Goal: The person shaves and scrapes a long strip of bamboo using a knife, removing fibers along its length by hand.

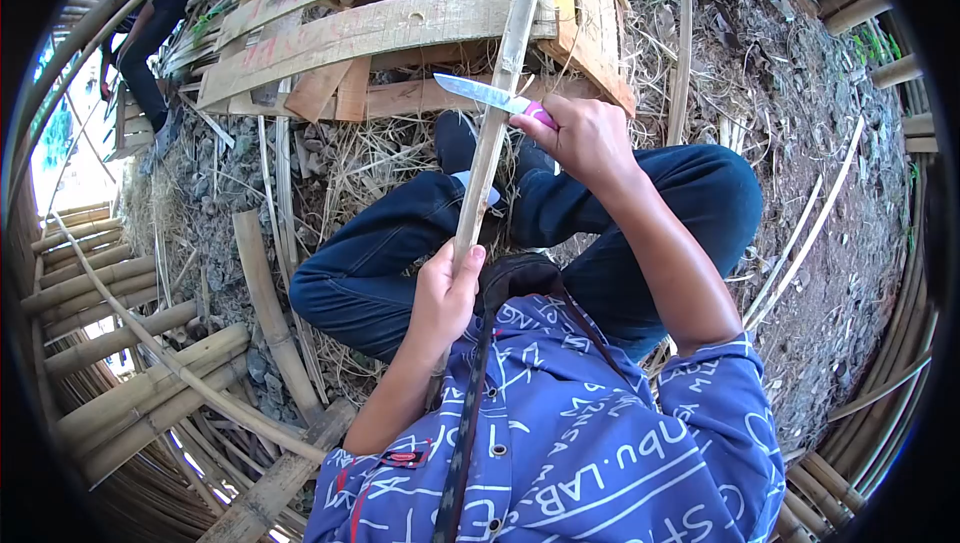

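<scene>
The ground (815, 198) is bare earth littered with dry straw, chips and loose bamboo pieces, with bamboo-pole structures (110, 283) along the sides. At the centre, the left hand (447, 293) is closed around the lower part of a long, split bamboo strip (484, 163), thumb laid along its face. The right hand (590, 140) grips the pink handle of a knife (478, 92), its blade pointing left and crossing the strip above the left hand; depth of any cut cannot be determined. The strip slants upward from the left hand, its far portion passing in front of a slatted wooden crate (385, 27). Beneath the strip are the wearer's folded legs (375, 258) in dark jeans, and nearer the camera a blue shirt (610, 423) with white lettering, a dark strap (465, 433) lying down its front. Left of the legs, a thick bamboo piece (268, 298) lies on the ground. At upper left, beyond the crate's side, another person (142, 63) is partly visible in dark trousers; that person's hands cannot be made out.
</scene>
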Demonstrator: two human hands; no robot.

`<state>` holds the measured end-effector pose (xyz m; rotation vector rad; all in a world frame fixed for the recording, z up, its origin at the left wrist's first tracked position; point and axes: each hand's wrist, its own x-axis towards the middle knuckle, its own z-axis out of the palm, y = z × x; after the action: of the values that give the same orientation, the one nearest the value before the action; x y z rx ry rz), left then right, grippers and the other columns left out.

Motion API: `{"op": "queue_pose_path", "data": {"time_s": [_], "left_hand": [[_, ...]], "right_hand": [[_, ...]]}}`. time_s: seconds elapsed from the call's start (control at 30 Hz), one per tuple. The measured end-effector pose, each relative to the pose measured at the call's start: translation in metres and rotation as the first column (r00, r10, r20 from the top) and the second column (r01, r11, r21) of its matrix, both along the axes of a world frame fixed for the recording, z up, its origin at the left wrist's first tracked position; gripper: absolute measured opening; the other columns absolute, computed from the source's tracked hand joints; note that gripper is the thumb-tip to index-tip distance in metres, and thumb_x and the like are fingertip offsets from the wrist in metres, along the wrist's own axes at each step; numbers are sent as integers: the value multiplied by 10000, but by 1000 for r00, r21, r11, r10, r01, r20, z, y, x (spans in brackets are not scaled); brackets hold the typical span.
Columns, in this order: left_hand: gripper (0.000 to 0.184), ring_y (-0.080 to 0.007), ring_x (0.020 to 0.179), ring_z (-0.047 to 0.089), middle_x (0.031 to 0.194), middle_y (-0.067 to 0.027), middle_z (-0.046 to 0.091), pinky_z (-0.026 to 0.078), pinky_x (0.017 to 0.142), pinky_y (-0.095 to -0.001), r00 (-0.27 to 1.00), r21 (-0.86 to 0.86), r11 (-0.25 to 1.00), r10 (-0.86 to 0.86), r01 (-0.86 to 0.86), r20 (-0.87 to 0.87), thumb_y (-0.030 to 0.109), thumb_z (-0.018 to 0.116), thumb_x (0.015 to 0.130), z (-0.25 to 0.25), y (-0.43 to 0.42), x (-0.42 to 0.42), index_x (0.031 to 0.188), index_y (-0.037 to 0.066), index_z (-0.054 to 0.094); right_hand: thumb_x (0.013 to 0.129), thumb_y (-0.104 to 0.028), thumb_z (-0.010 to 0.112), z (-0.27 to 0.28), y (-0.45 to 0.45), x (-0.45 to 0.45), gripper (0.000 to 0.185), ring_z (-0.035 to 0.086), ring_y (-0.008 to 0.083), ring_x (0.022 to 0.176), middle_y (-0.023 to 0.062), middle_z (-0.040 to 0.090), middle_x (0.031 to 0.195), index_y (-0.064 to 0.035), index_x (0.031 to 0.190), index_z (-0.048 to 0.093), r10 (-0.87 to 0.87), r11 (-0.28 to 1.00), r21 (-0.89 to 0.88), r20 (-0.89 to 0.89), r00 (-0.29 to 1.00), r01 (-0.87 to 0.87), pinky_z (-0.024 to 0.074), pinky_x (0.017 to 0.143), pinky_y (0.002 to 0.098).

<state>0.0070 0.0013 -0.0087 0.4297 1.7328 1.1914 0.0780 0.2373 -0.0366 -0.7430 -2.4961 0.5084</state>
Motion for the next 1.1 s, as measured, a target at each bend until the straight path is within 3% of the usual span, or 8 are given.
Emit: {"op": "queue_pose_path", "data": {"time_s": [0.13,0.37,0.53,0.93,1.1], "left_hand": [[250,5,396,288,525,83,330,198,349,-179,999,21,1000,-15,16,-50,292,497,965,-5,-1,0,815,102,435],[239,6,390,283,521,83,324,195,346,-180,999,-11,1000,-3,2,-36,298,499,964,-1,0,1,836,103,446],[234,6,385,280,514,87,314,192,343,-181,1000,-12,1000,-1,1,-31,298,501,963,-1,0,1,845,103,447],[223,7,385,281,516,89,314,193,343,-179,999,3,1000,-2,2,-40,292,505,962,-1,-1,1,861,98,460],[228,6,389,287,518,85,323,200,345,-180,1000,3,1000,-4,4,-31,284,504,963,0,-1,-1,842,98,454]], "right_hand": [[808,-511,612,1,-1,1,475,572,340,509,138,551,533,-63,650,602,-2,999,-36,12,1000,2,444,480,429],[809,-516,604,2,2,0,475,573,341,512,139,554,536,-67,653,606,-23,999,-42,-21,1000,22,448,485,436],[812,-590,539,0,3,-1,516,601,337,530,137,585,547,-97,693,636,-41,998,-43,11,999,41,458,474,428],[814,-590,537,4,0,-2,513,605,335,534,133,585,545,-103,693,644,-70,996,-42,84,994,74,455,472,433],[813,-554,571,4,0,-2,499,592,347,534,143,573,544,-79,670,624,-65,996,-58,18,998,66,453,486,438]]}}
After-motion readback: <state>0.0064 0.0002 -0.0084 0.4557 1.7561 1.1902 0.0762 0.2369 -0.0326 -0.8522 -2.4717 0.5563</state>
